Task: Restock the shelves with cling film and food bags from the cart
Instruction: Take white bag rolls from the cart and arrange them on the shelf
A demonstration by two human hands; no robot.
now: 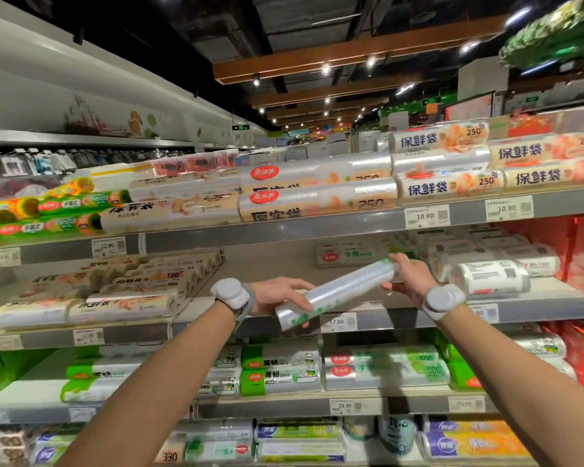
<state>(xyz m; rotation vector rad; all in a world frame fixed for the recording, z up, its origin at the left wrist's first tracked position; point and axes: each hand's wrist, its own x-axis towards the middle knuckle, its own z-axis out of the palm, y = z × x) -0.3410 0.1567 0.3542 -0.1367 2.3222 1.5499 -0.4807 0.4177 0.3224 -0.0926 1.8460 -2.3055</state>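
Head view, centre of frame: one clear roll with green print (338,293), tilted, its lower end at centre and its upper end toward the right. Left hand (277,296): fingers curled over the lower end. Right hand (407,278): fingers and thumb clamped round the upper end. Roll held above the front edge of the middle shelf (284,274), over the 17.90 price tag (338,321). Right of centre: white labelled rolls (493,274), stacked on the same shelf.

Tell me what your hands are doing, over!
Left hand grips roll at near end. Right hand holds far end. Roll tilted over middle shelf front edge. Bare gap behind, nothing blocking.
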